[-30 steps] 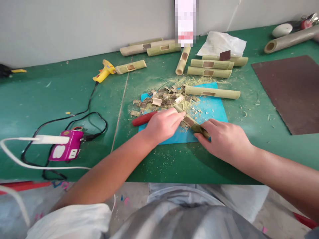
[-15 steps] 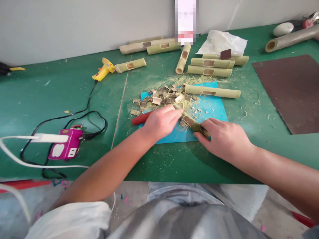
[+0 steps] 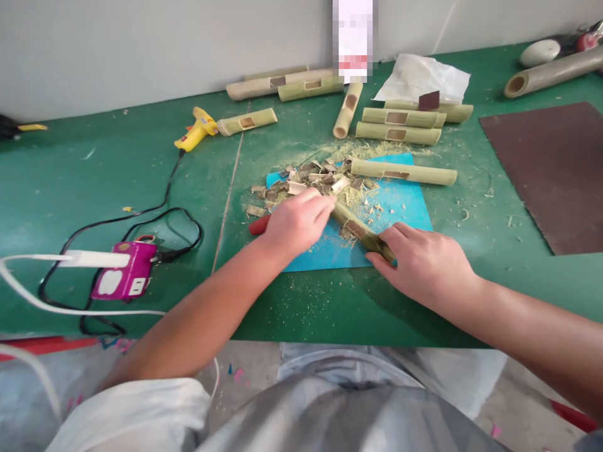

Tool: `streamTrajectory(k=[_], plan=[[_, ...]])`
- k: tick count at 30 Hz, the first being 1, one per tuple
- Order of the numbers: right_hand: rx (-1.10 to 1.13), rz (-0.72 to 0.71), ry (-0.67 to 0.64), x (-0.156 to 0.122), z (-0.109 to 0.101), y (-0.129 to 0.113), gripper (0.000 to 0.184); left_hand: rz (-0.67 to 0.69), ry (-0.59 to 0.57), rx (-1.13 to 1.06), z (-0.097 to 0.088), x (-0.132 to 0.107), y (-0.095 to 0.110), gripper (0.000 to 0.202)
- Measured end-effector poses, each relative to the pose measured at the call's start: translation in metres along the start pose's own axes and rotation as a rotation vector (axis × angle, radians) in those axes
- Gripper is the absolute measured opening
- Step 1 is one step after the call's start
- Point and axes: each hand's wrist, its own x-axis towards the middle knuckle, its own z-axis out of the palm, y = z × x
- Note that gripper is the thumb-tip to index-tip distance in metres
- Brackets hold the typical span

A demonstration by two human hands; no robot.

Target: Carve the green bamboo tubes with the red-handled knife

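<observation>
My right hand (image 3: 426, 260) is wrapped around the near end of a green bamboo tube (image 3: 362, 232) with a rectangular slot cut in its side. The tube slants over a blue sheet (image 3: 325, 254). At its far end, the closed fingers of my left hand (image 3: 299, 220) pinch the tip; whether something small is between them is hidden. A red handle (image 3: 259, 226) pokes out beneath my left hand. Bamboo chips (image 3: 296, 188) and sawdust are heaped just beyond. Another slotted bamboo tube (image 3: 424, 174) lies across the sheet's back edge.
Several slotted tubes (image 3: 398, 134) lie at the back, near a white plastic bag (image 3: 424, 78). A yellow glue gun (image 3: 198, 132) and a purple power adapter (image 3: 125, 270) with cables are on the left. A brown sheet (image 3: 551, 182) and a thick bamboo pole (image 3: 556, 72) lie right.
My left hand has slid a little up and left to the tube's far end, covering more of the red handle. My right hand keeps its hold on the tube.
</observation>
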Motion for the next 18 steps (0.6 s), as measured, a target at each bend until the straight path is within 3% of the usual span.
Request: streamTrajectory(k=[5, 9, 12, 16, 18], plan=[[0.008, 0.012, -0.025, 0.0009, -0.0034, -0.0010, 0.027, 0.053, -0.034, -0.025, -0.0006, -0.0036, 0.0045, 0.025], [0.012, 0.027, -0.041, 0.0030, -0.0050, -0.0020, 0.027, 0.067, 0.042, 0.041, -0.0006, -0.0048, 0.0072, 0.024], [0.012, 0.035, -0.063, 0.0035, -0.0054, -0.0024, 0.025, 0.121, -0.007, 0.018, -0.0006, -0.0041, 0.0063, 0.025], [0.008, 0.042, -0.056, 0.0026, -0.0047, -0.0022, 0.026, 0.042, 0.073, 0.081, -0.0016, -0.0037, 0.0012, 0.023], [0.005, 0.034, -0.050, 0.0018, -0.0039, -0.0019, 0.026, 0.071, 0.045, 0.069, -0.0019, -0.0039, -0.0002, 0.024]])
